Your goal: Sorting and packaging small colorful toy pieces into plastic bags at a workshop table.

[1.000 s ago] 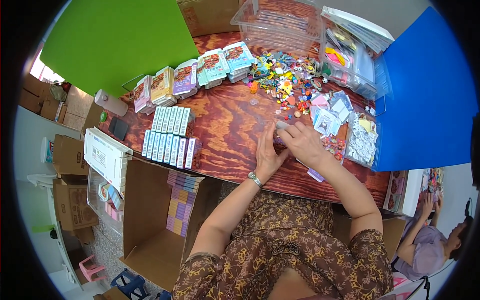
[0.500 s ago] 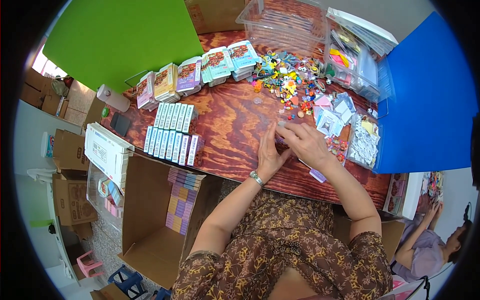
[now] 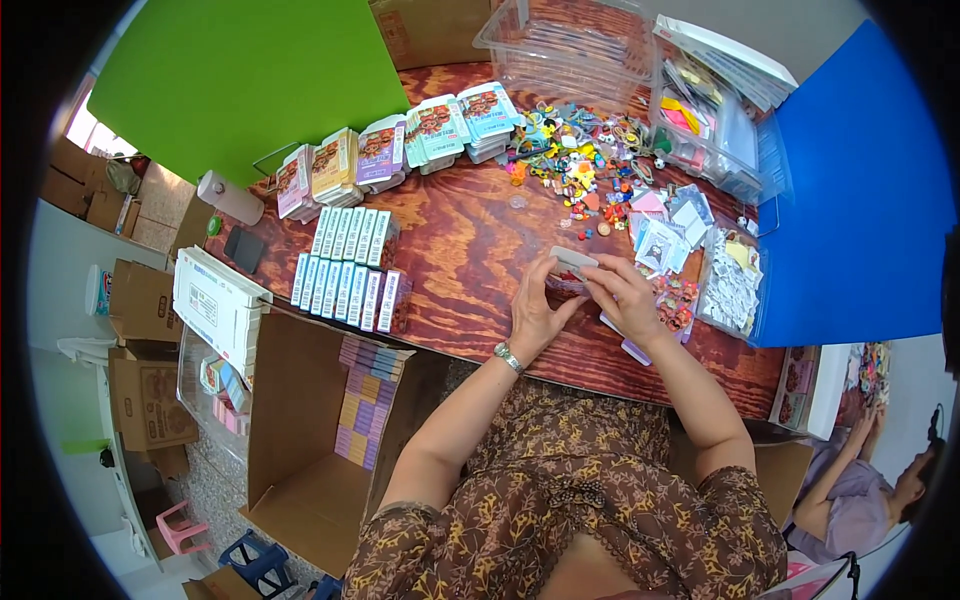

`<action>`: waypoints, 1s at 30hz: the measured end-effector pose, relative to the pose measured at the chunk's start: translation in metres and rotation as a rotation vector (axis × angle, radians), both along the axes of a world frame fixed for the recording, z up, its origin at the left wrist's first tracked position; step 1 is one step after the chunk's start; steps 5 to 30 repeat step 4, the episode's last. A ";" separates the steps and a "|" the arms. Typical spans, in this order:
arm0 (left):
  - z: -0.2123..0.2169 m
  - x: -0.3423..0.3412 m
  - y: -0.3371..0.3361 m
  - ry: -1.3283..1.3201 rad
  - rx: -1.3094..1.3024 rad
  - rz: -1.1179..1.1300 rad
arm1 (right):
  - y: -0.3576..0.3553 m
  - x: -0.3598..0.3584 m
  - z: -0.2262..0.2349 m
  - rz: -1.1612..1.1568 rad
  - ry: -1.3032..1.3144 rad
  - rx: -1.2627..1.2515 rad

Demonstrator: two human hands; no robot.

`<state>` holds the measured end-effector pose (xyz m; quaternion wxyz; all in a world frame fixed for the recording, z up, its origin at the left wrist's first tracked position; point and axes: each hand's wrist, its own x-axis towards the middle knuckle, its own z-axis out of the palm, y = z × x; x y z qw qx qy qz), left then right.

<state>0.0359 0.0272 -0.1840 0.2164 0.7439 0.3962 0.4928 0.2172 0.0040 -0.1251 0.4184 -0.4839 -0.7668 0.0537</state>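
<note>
Currently, head view: we've got both hands on a small clear plastic case [image 3: 572,266] with a pale lid, held just above the wooden table [image 3: 460,240] near its front edge. Left hand [image 3: 533,318] clasps the case from the left; right hand [image 3: 622,297] grips its right end, fingers curled over the top. Behind sits a scatter of colourful small craft pieces [image 3: 580,175]; left of the hands, two rows of upright slim boxes [image 3: 345,270]. Below the table edge, an open cardboard box [image 3: 320,440] holds stacked purple packs.
</note>
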 end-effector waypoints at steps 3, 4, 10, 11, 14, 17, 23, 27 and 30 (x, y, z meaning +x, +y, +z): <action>-0.004 -0.010 0.007 0.011 0.031 -0.091 | 0.000 0.003 -0.007 0.097 0.142 -0.245; -0.006 -0.015 0.012 0.025 0.057 -0.117 | 0.000 0.003 -0.002 0.116 0.159 -0.313; -0.006 -0.015 0.012 0.025 0.057 -0.117 | 0.000 0.003 -0.002 0.116 0.159 -0.313; -0.006 -0.015 0.012 0.025 0.057 -0.117 | 0.000 0.003 -0.002 0.116 0.159 -0.313; -0.006 -0.015 0.012 0.025 0.057 -0.117 | 0.000 0.003 -0.002 0.116 0.159 -0.313; -0.006 -0.015 0.012 0.025 0.057 -0.117 | 0.000 0.003 -0.002 0.116 0.159 -0.313; -0.006 -0.015 0.012 0.025 0.057 -0.117 | 0.000 0.003 -0.002 0.116 0.159 -0.313; -0.006 -0.015 0.012 0.025 0.057 -0.117 | 0.000 0.003 -0.002 0.116 0.159 -0.313; -0.006 -0.015 0.012 0.025 0.057 -0.117 | 0.000 0.003 -0.002 0.116 0.159 -0.313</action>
